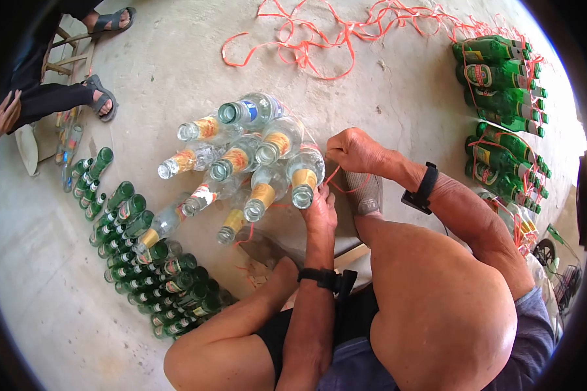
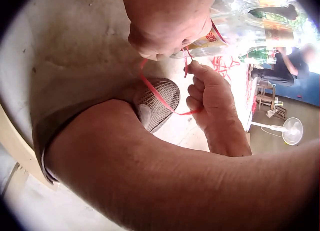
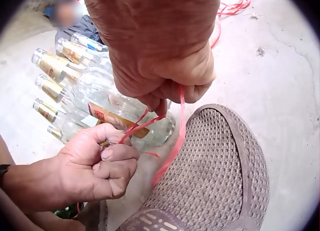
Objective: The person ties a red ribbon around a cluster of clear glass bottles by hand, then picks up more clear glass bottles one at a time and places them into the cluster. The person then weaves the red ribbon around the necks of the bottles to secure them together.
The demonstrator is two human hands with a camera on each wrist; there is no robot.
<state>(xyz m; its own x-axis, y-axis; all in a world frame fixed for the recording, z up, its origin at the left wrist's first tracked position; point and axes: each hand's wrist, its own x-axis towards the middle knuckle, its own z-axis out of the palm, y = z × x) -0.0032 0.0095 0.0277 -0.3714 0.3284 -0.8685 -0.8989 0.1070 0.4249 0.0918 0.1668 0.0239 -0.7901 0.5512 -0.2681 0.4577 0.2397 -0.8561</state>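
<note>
Several clear glass bottles (image 1: 277, 140) with orange-and-gold labels form a bundle in front of the person, necks towards the head camera. My left hand (image 1: 321, 212) is close below the bundle's near right bottle. In the right wrist view that left hand (image 3: 102, 163) pinches a red plastic string (image 3: 142, 126) between thumb and curled finger. Beside the bottles, my right hand (image 1: 359, 150) has its fingers curled round the string, as the right wrist view shows of the hand (image 3: 165, 71). A loop of string (image 2: 157, 93) hangs between both hands, over a mesh shoe (image 2: 162, 98).
Green bottles (image 1: 134, 254) stand in rows at the left. Tied bundles of green bottles (image 1: 496, 78) lie at the right. Loose red string (image 1: 346, 29) is strewn across the far floor. Another person's sandalled foot (image 1: 101, 98) is at upper left. A white fan (image 2: 291, 131) stands farther off.
</note>
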